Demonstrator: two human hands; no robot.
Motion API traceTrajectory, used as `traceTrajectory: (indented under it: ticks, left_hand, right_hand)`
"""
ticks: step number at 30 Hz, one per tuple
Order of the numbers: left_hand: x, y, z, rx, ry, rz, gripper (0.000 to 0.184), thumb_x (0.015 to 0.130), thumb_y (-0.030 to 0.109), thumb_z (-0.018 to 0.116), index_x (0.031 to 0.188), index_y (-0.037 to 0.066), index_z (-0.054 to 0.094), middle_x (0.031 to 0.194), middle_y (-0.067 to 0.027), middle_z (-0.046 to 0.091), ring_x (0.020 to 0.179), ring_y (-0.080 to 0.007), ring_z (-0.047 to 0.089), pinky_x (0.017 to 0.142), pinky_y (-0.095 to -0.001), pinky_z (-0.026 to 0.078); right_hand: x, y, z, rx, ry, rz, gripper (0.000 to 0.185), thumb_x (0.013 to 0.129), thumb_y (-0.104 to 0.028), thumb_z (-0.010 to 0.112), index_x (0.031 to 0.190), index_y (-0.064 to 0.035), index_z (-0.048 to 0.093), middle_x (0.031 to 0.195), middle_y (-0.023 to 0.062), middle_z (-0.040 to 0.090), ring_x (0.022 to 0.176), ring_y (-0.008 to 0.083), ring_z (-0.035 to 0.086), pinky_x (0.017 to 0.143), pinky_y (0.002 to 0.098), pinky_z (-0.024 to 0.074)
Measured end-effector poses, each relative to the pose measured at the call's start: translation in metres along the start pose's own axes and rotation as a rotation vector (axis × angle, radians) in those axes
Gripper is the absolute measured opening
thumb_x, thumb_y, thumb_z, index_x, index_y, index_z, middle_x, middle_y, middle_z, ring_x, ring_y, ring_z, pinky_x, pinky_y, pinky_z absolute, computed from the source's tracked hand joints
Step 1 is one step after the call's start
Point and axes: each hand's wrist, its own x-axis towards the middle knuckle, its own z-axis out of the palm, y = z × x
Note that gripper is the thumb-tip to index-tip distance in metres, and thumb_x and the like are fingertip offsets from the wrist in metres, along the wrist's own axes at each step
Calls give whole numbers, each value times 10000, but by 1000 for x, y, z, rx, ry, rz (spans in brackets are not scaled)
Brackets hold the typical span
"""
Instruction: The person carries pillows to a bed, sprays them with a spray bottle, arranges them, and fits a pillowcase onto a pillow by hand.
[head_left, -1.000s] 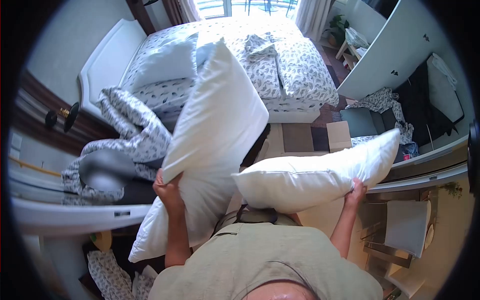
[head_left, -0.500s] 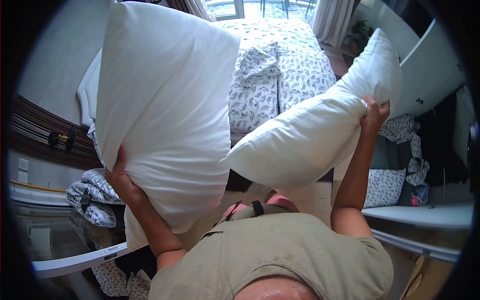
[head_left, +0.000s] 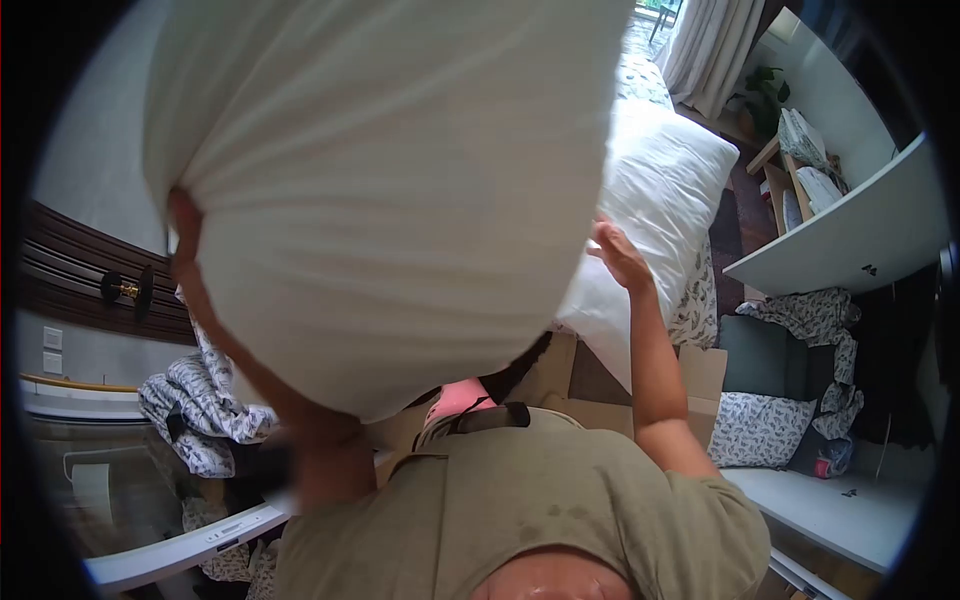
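A large white pillow [head_left: 400,190] fills the upper left and centre, raised close in front of me. My left hand [head_left: 186,225] grips its left edge, the cloth creased around the fingers. At the pillow's right edge is my right hand [head_left: 620,255], its fingers apart; whether the fingertips touch the pillow is hard to tell. Behind my right hand, a second white pillow [head_left: 665,165] lies on the bed with the leaf-patterned bedding [head_left: 700,310], and part of it hangs toward me.
Open cardboard flaps [head_left: 703,372] stand below the bed's near end. To the right are a grey cushion [head_left: 765,355], a patterned pillow [head_left: 762,428] and a white panel [head_left: 830,225]. Crumpled patterned bedding [head_left: 205,405] lies at the left, near a glass-topped surface [head_left: 130,490].
The left pillow has come up and across the view, still in my left hand. My right hand has let go of the other pillow, which now rests on the bed.
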Motion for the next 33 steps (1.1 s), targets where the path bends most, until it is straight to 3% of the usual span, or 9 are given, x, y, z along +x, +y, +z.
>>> traceTrajectory:
  ticks: [4, 6, 10, 13, 15, 18, 22, 30, 33]
  left_hand:
    - [53, -107, 91, -22, -286, -334, 376, 888, 424, 516, 896, 57, 599, 634, 19, 532, 589, -77, 546, 575, -199, 453]
    - [60, -141, 136, -706, -433, -819, 467, 837, 440, 580, 1058, 30, 550, 856, -56, 604, 763, -161, 604, 682, -275, 504]
    - [59, -272, 176, -674, -406, -1269, 549, 740, 240, 734, 1159, -16, 489, 1050, -100, 585, 942, -215, 575, 824, -360, 481]
    - [56, -384, 147, 72, -981, -857, 476, 701, 273, 757, 1052, -6, 595, 870, -90, 641, 757, -159, 605, 686, -277, 487]
    - [44, -453, 133, 149, -842, -653, 468, 707, 293, 737, 1012, -39, 611, 720, -84, 640, 593, -138, 587, 542, -282, 472]
    - [69, -535, 75, 801, -616, -153, 551, 625, 42, 564, 1161, -48, 468, 1038, -235, 478, 1007, -343, 458, 850, -417, 394]
    - [99, -590, 23, 1249, -927, -327, 854, 598, 53, 713, 1338, 134, 293, 1225, -140, 434, 1122, -402, 413, 952, -470, 379]
    - [110, -645, 0, 937, -1176, -143, 522, 688, 45, 662, 1137, 46, 397, 1189, -151, 475, 1077, -424, 461, 880, -461, 433]
    - [125, -595, -3, 736, -906, -58, 502, 706, 96, 699, 1113, 20, 415, 1002, -191, 575, 923, -388, 568, 737, -417, 489]
  right_hand:
    - [10, -80, 10, 212, 217, -278, 618, 910, -371, 497, 1381, -48, 262, 1330, 203, 409, 1192, 245, 442, 966, 358, 364]
    - [7, -93, -29, 174, 487, -285, 633, 908, -366, 503, 1389, -49, 239, 1337, 207, 398, 1199, 248, 434, 975, 358, 354]
    - [22, -86, -62, -151, 863, -46, 662, 894, -361, 529, 1396, -55, 226, 1357, 196, 375, 1226, 258, 401, 1008, 363, 312]
    - [81, -33, -23, -1209, 842, -26, 732, 843, -387, 593, 1402, -79, 234, 1357, 154, 395, 1269, 271, 343, 1050, 344, 250]
    - [91, 2, -20, -1413, 693, 240, 800, 786, -514, 597, 1418, -197, 221, 1424, 134, 297, 1313, 336, 252, 1054, 471, 213]
    - [120, 59, 26, -1428, 722, 420, 809, 690, -671, 565, 1379, -440, 208, 1495, 115, 49, 1334, 446, 50, 933, 732, 70]
    - [148, 54, 44, -1442, 760, 551, 858, 653, -665, 599, 1383, -423, 218, 1496, 98, 71, 1338, 437, 54, 966, 700, 58]
    - [142, 39, 57, -1417, 782, 516, 856, 653, -612, 645, 1380, -402, 246, 1492, 104, 85, 1331, 451, 68, 969, 695, 75]
    - [165, 22, 93, -1432, 868, 249, 667, 760, -377, 658, 1337, -194, 378, 1397, 153, 300, 1288, 420, 237, 1015, 559, 224]
